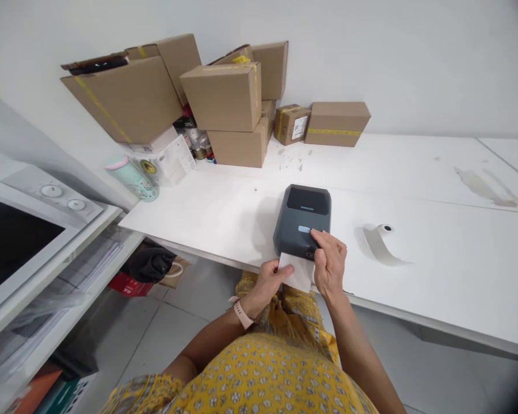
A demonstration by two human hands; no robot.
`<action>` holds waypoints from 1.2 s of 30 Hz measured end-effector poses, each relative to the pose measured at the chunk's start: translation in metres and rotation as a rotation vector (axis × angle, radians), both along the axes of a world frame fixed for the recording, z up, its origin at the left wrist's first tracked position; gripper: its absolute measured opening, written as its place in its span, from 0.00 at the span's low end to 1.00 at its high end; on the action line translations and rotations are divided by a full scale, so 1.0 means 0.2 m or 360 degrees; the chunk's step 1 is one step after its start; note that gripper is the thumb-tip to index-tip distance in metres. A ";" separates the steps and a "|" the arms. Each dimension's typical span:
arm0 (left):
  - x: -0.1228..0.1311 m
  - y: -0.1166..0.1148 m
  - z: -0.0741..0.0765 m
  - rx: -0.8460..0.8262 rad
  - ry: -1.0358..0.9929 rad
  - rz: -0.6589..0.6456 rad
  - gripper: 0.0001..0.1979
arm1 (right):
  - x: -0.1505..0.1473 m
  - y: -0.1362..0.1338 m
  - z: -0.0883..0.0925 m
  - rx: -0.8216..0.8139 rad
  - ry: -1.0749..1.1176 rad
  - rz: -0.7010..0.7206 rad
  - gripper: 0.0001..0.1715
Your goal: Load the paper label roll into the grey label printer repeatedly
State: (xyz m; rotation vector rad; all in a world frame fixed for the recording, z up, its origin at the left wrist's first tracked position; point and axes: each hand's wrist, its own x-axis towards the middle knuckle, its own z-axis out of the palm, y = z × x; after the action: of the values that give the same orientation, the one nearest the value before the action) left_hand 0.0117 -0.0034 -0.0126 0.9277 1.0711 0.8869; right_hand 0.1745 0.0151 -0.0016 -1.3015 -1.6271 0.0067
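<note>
A dark grey label printer stands at the table's front edge, its light-coloured button on the top face. From its near side hangs a piece of white label paper. My left hand pinches this paper at its left side, thumb on top. My right hand rests at the printer's near right corner, with the index fingertip beside or on the button. Its other fingers are bent and nothing shows in them. To the right, a small paper roll lies on the table with its loose end uncurled.
Several cardboard boxes are stacked at the back left, with two smaller boxes along the wall. A mint-green tumbler leans near a white box. On the left, a microwave sits above a shelf with papers. The white table extends right.
</note>
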 end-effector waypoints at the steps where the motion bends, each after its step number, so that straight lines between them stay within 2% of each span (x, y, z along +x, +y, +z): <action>1: -0.01 -0.01 -0.01 0.0066 0.0061 -0.0013 0.21 | 0.00 0.01 0.02 -0.0030 -0.0077 -0.0050 0.23; 3: -0.02 -0.02 -0.01 0.0218 0.0215 0.0048 0.18 | -0.01 0.02 0.05 -0.0094 -0.0233 -0.0170 0.21; 5: -0.04 -0.02 0.00 0.0357 0.0410 0.0209 0.15 | -0.02 0.03 0.08 -0.0120 -0.0372 -0.0280 0.19; 9: -0.08 0.04 0.07 0.0791 0.0641 0.0493 0.15 | -0.04 0.06 0.14 -0.0012 -0.0600 -0.0419 0.13; 12: -0.06 0.12 0.10 0.1122 0.0658 0.0550 0.15 | -0.04 0.10 0.15 0.0079 -0.0673 -0.0365 0.10; 14: -0.04 0.17 0.10 0.1203 0.0665 0.0515 0.17 | -0.03 0.12 0.13 0.0052 -0.0659 -0.0284 0.10; 17: 0.01 0.19 0.11 0.1132 0.0622 0.0429 0.22 | 0.00 0.09 0.07 -0.0103 -0.0479 -0.0167 0.12; 22: 0.02 0.16 0.12 0.0747 0.0472 0.0303 0.28 | 0.04 -0.04 -0.06 -0.0375 0.0240 -0.0021 0.31; 24: 0.01 0.15 0.13 0.0712 0.0446 0.0300 0.28 | 0.04 -0.06 -0.09 -0.0444 0.0417 -0.0011 0.34; 28: 0.01 0.16 0.15 0.0714 0.0487 0.0326 0.28 | 0.03 -0.05 -0.08 -0.0499 0.0505 0.0066 0.34; 36: 0.03 0.15 0.14 0.0716 0.0422 0.0356 0.29 | 0.03 -0.04 -0.07 -0.0544 0.0554 0.0072 0.37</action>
State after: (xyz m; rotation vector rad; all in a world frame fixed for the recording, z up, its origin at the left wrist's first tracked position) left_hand 0.0183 0.0269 0.0164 1.3447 1.2432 1.2465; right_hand 0.1798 0.0066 -0.0157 -1.4254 -1.3908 0.5311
